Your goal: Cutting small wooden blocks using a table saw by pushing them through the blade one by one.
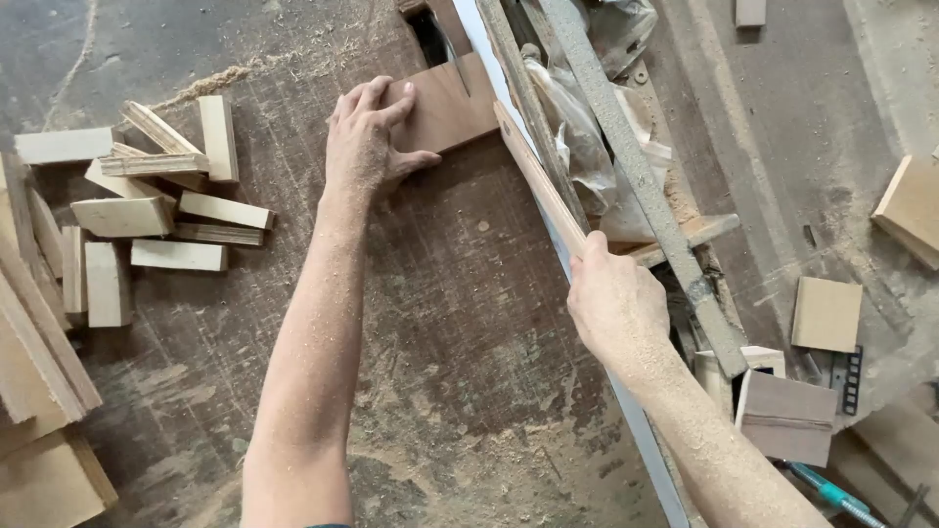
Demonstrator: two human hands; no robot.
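Half the saw blade [452, 61] hides behind the brown board [450, 106].

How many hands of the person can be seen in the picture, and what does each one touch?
2. The left hand lies flat on a brown wooden board at the top centre. The right hand grips the near end of a thin wooden strip along the table edge. No other hands show.
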